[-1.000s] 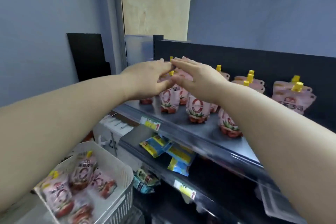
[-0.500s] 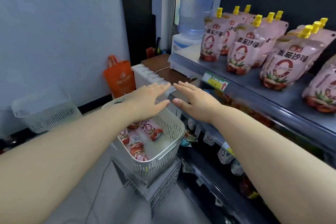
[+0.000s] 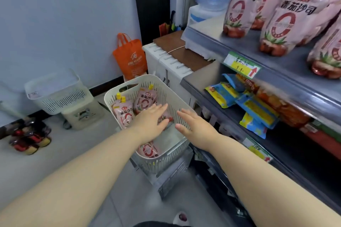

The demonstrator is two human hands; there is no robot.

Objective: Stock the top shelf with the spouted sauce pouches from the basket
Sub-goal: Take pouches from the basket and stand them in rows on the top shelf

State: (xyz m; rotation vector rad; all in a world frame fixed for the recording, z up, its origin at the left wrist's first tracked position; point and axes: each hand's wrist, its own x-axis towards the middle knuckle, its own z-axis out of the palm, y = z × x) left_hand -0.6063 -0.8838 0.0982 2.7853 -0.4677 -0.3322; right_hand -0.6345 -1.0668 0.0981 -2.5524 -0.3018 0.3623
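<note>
Spouted sauce pouches [image 3: 125, 114] lie loose in the white basket [image 3: 129, 80], which sits on a grey crate [image 3: 171, 177] on the floor just beside the shelving; two overlap against the basket's left wall, yellow caps toward its far left corner; a far pouch [image 3: 145, 100] leans toward the far wall with its spout uppermost; a near pouch [image 3: 148, 150] lies at the near edge, partly hidden under the forearm. Up on the right, the top shelf [image 3: 208, 27] already carries a row of stocked pouches [image 3: 280, 24] standing upright. The left hand [image 3: 149, 121] hovers palm down over the middle of the basket, fingers straight and slightly spread, gripping nothing; whether its fingertips touch the far pouch cannot be told. The right hand [image 3: 194, 124] is equally flat and empty, over the basket's right rim rather than over its contents. The coming pick likely turns on this: the far pouch lies directly ahead of the left fingertips, its long axis running away from them toward the far wall, base nearest and spout farthest; the left hand is plainly the closer, needing only to drop and curl round the body, while the right would first have to cross the rim toward the left.
</note>
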